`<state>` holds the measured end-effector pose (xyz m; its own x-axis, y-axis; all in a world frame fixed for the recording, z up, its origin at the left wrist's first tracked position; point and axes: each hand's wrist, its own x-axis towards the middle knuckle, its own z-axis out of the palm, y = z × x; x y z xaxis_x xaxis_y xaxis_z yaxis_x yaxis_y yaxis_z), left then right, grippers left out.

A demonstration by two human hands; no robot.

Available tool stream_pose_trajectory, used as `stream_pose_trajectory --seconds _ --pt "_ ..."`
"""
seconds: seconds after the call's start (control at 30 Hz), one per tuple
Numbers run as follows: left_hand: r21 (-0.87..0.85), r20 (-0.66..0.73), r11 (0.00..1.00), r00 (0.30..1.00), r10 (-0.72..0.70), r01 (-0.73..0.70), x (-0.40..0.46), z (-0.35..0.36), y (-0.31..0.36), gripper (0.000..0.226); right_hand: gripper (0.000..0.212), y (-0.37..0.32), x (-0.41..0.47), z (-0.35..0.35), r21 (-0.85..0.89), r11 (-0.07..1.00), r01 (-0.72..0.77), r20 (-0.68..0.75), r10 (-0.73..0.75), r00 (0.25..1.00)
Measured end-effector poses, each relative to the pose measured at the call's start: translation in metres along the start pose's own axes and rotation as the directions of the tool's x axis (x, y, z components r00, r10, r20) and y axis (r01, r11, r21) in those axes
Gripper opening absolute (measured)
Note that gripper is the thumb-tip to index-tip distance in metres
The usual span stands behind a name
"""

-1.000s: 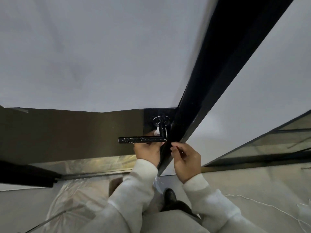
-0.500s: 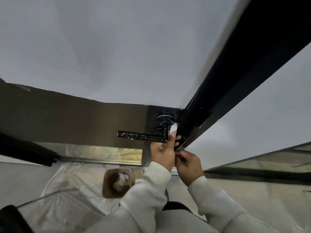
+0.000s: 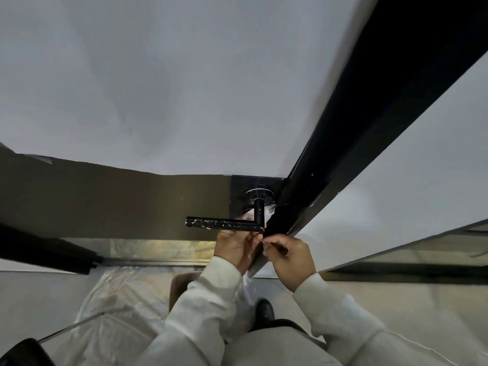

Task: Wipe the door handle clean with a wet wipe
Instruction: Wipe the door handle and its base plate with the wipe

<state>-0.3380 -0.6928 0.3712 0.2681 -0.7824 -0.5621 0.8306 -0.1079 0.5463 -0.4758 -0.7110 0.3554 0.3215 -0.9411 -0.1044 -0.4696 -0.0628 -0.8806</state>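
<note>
Hand (image 3: 235, 247) beneath black handle (image 3: 224, 224) on brown door (image 3: 105, 202).

Door edge (image 3: 311, 202) crowds handle (image 3: 224, 224) stem on right; open room left along lever.

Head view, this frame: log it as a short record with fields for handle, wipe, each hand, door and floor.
handle: black lever door handle, horizontal, white flecks along its bar
wipe: white wet wipe bunched round the handle's neck, partly hidden
left hand: left hand just under the lever's inner end, fingers curled; grip on the wipe unclear
right hand: right hand pinching at the black door edge
floor: clear plastic sheeting; brown bin mostly behind the left sleeve
</note>
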Motion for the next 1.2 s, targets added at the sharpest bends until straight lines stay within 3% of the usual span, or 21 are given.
stream_pose_trajectory --seconds 0.1,0.23,0.33,0.43,0.57,0.7,0.87,0.97,1.03,1.2 --pt "0.067 0.033 0.995 0.997 0.073 -0.075 0.002 -0.01 0.006 0.026 0.022 -0.016 -0.005 0.003 -0.025 0.996 0.09 -0.091 -0.092 0.992" --pt "0.213 0.111 0.957 0.978 0.177 -0.197 0.008 -0.021 0.009 0.045 0.046 -0.045 -0.01 0.013 0.051 0.979 0.198 -0.203 -0.184 0.962" --pt "0.226 0.125 0.955 0.978 0.166 -0.191 0.005 -0.02 0.01 0.052 0.044 -0.059 -0.007 0.022 0.123 0.978 0.171 -0.347 -0.119 0.93" --pt "0.211 0.15 0.97 0.985 0.09 -0.121 -0.001 -0.018 0.015 0.041 0.044 -0.064 -0.008 0.027 0.094 0.973 0.211 -0.475 -0.143 0.868" --pt "0.16 0.109 0.987 0.994 0.005 -0.023 -0.001 -0.025 0.026 0.04 0.051 -0.065 -0.013 0.035 0.064 0.974 0.216 -0.469 -0.161 0.868" --pt "0.169 0.047 0.985 0.998 -0.035 0.027 -0.006 -0.037 0.035 0.032 0.056 -0.069 -0.021 0.028 -0.162 0.934 0.32 -0.404 -0.358 0.841" --pt "0.197 0.061 0.98 0.998 -0.022 0.009 -0.012 -0.039 0.043 0.025 0.038 -0.082 -0.009 0.014 -0.26 0.887 0.381 -0.454 -0.46 0.763" --pt "0.062 0.093 0.997 0.994 -0.049 0.044 -0.018 -0.041 0.064 0.034 0.027 -0.091 -0.008 0.014 -0.308 0.86 0.406 -0.456 -0.508 0.73" --pt "0.009 0.14 0.998 0.988 -0.058 0.058 -0.023 -0.044 0.081 0.041 0.023 -0.1 -0.002 0.011 -0.374 0.848 0.376 -0.416 -0.515 0.749" --pt "0.273 0.269 0.958 0.963 0.014 -0.091 -0.031 -0.048 0.112 0.054 0.026 -0.12 0.014 0.008 -0.471 0.835 0.284 -0.375 -0.481 0.793"
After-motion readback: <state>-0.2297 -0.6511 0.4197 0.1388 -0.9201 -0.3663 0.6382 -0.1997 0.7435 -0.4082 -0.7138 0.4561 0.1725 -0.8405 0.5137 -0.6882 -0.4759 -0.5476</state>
